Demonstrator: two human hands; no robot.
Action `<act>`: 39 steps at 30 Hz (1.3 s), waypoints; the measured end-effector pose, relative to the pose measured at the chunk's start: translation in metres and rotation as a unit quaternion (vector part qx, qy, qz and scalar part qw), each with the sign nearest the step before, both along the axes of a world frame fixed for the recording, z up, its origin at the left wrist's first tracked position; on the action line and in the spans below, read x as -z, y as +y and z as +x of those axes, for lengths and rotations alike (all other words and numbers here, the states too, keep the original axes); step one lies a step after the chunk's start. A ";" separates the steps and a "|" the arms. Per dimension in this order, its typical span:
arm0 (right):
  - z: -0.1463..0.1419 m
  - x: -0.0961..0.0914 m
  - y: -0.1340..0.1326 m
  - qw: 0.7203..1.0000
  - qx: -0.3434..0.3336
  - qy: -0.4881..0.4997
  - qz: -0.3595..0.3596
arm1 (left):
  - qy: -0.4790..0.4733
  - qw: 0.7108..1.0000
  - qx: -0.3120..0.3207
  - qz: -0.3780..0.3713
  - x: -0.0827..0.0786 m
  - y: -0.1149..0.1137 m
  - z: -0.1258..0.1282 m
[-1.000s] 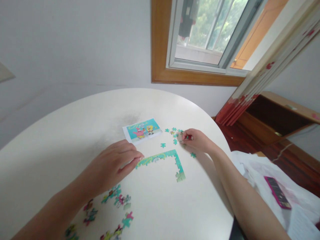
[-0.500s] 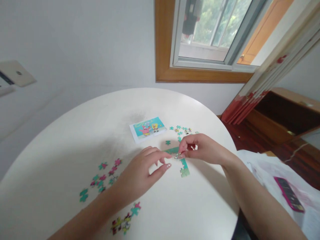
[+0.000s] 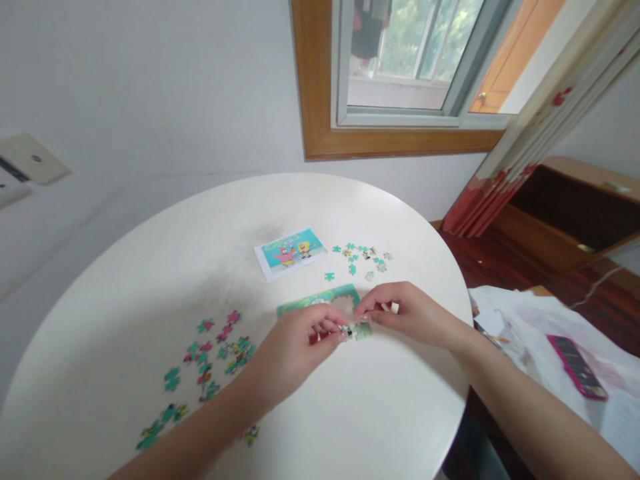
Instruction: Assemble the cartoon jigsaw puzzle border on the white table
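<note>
On the round white table [image 3: 150, 280] lies a joined teal puzzle border [image 3: 315, 300], an L-shaped strip. My left hand [image 3: 295, 350] and my right hand [image 3: 407, 313] meet at its near end, both with fingertips pinched around a small puzzle piece [image 3: 356, 329] pressed against the strip's lower end. The fingers hide most of the strip's right arm. A picture card [image 3: 290, 252] with cartoon figures lies beyond the strip.
Several loose teal pieces [image 3: 363, 257] lie behind my right hand. Many coloured pieces [image 3: 210, 350] are scattered at the left front. A pink phone [image 3: 577, 365] rests on white cloth at the right. The window and a curtain are beyond the table.
My right hand came from the far loose pieces to the border's lower end with a piece. My left hand moved right to meet it and closed its fingertips there.
</note>
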State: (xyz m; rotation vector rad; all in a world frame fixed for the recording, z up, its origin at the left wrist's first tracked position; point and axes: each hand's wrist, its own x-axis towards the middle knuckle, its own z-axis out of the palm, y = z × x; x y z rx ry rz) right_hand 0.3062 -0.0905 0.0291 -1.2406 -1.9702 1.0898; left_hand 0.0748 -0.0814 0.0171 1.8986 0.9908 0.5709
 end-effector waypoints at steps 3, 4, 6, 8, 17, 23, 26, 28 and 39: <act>0.011 0.011 -0.008 0.994 0.022 -0.034 0.103 | 0.047 0.998 -0.012 0.036 0.005 -0.004 0.005; 0.013 0.015 -0.011 0.990 0.019 -0.044 0.132 | 0.060 0.997 -0.017 0.050 0.007 -0.005 0.007; 0.017 0.023 -0.015 0.981 0.005 -0.064 0.182 | 0.082 0.994 -0.027 0.062 0.011 -0.005 0.012; 0.018 0.031 -0.018 0.971 -0.010 -0.080 0.223 | 0.097 0.993 -0.035 0.056 0.014 -0.004 0.016; 0.016 0.043 -0.023 0.957 -0.038 -0.112 0.266 | 0.153 0.980 -0.045 0.115 0.022 -0.005 0.014; 0.016 0.044 -0.024 0.958 -0.042 -0.115 0.260 | 0.130 0.977 -0.026 0.166 0.026 -0.006 0.012; 0.016 0.045 -0.025 0.958 -0.039 -0.114 0.260 | 0.121 0.973 -0.010 0.196 0.028 -0.006 0.008; 0.016 0.045 -0.025 0.958 -0.038 -0.112 0.261 | 0.117 0.968 0.003 0.223 0.027 -0.007 0.003; 0.015 0.045 -0.026 0.960 -0.034 -0.115 0.252 | 0.321 0.880 0.113 0.332 0.004 -0.035 -0.005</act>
